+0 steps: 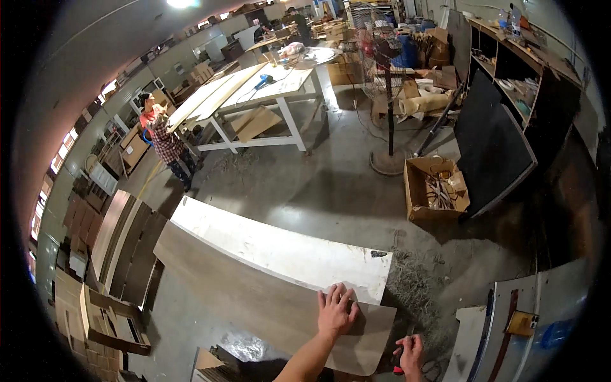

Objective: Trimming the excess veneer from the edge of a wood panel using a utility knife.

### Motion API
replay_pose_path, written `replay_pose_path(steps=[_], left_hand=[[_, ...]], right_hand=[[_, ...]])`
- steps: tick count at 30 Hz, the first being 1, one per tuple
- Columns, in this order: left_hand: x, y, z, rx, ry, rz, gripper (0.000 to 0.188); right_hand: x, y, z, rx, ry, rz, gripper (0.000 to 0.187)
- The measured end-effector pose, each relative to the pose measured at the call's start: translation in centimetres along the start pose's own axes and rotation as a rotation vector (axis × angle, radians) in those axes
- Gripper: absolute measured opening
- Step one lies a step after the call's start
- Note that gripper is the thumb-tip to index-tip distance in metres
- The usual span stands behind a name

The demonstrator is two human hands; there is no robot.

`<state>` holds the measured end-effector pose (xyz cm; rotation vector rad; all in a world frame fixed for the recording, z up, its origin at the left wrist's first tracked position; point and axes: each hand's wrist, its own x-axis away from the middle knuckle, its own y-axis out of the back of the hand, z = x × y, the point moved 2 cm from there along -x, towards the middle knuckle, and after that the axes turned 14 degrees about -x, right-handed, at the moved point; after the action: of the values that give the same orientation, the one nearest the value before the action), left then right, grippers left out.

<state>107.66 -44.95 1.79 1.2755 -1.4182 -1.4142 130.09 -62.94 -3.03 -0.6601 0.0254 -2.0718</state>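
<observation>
Left hand (pixel 335 311), lower centre of frame: fingers spread, pressed flat on thin brown veneer sheet (pixel 254 299), pinning it against long white board (pixel 286 251). Right hand (pixel 410 354), lower right, curled around small red-handled tool (pixel 397 364), near sheet's edge.

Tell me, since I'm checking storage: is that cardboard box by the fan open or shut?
Open: the cardboard box has its flaps spread outward, with jumbled contents visible inside.
</observation>
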Motion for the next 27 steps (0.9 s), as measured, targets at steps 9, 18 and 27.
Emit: replay_pose_path(steps=[9, 18, 27], left_hand=[[0.8, -0.4, 0.2, -0.019, 0.039, 0.002, 0.051], [0.8, -0.7, 0.4, 0.019, 0.02, 0.017, 0.051], [0.3, 0.0, 0.3, -0.002, 0.009, 0.039, 0.051]], right_hand=[[0.2, -1.4, 0.7, 0.117, -0.04, 0.093, 0.036], [1.5, 1.0, -1.6, 0.131, -0.108, 0.012, 0.036], [0.6, 0.5, -1.9, 0.207, -0.095, -0.021, 0.043]])
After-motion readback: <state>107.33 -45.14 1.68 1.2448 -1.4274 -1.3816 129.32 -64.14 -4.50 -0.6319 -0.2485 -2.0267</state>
